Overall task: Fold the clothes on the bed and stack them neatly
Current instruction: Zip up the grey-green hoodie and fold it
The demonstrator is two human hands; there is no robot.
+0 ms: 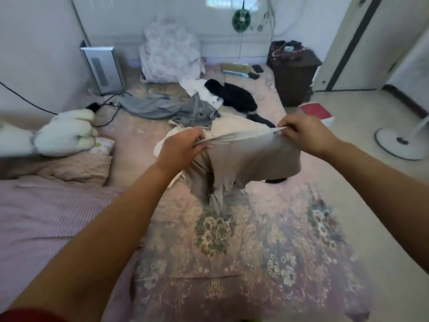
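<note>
From the head view, we hold a beige garment (243, 156) up over the middle of the bed (267, 240), stretched between our two hands. Our left hand (180, 148) has its grip clamped on a bunched edge of the cloth, and our right hand (301, 133) pinches the other end of that same edge, so the top runs taut between them while the rest hangs and trails onto the floral cover.

We judge this to be the opening of a fold: the piece is lifted and spread, not yet laid flat. The next move calls for lowering it onto the open cover in front of us and smoothing it before folding.

Beyond it lie more clothes yet to be done: a grey garment (162, 108), a black garment (236, 98) and some white cloth (197, 88), all in a loose heap near the far end. We see no finished stack.

The near part of the bed gives open room. The right edge of the bed is near our right hand, with floor and a fan base (401, 142) beyond. To the left, a pillow (76, 168) and a white plush toy (67, 133) crowd that side.
</note>
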